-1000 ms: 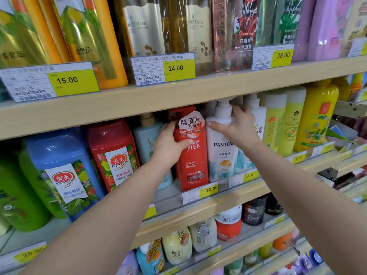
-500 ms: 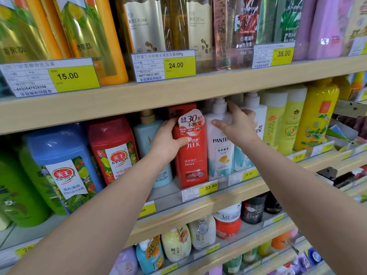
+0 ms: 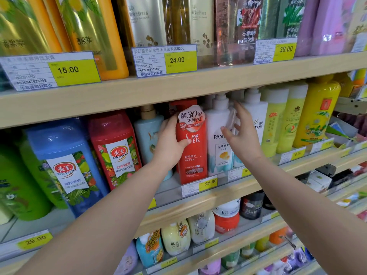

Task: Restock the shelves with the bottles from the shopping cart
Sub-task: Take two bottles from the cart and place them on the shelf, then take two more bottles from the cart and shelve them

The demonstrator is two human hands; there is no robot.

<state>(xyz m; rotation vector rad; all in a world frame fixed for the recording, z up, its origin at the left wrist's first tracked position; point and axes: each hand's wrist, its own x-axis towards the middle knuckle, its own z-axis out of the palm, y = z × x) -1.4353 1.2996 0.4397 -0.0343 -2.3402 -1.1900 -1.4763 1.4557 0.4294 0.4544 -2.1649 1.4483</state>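
A red shampoo bottle (image 3: 193, 153) with a round white sticker stands upright on the middle shelf (image 3: 200, 197), behind the 22.80 price tag. My left hand (image 3: 170, 146) wraps its left side, thumb across the front label. A white Pantene pump bottle (image 3: 219, 139) stands just right of it. My right hand (image 3: 241, 135) is in front of the Pantene bottles with its fingers spread, holding nothing. Whether the fingertips touch a bottle, I cannot tell. A second white Pantene bottle (image 3: 258, 120) is partly hidden behind that hand.
A pale blue pump bottle (image 3: 148, 133) stands left of the red one, then big red (image 3: 115, 149), blue (image 3: 61, 165) and green (image 3: 17, 185) bottles. Yellow-green bottles (image 3: 286, 120) fill the right. The upper shelf (image 3: 178, 86) hangs low over the pump heads. Small bottles line the lower shelves.
My right hand has let go of the white Pantene bottle, drawn back slightly and spread its fingers. My left hand still grips the red bottle, which stands in the same spot.
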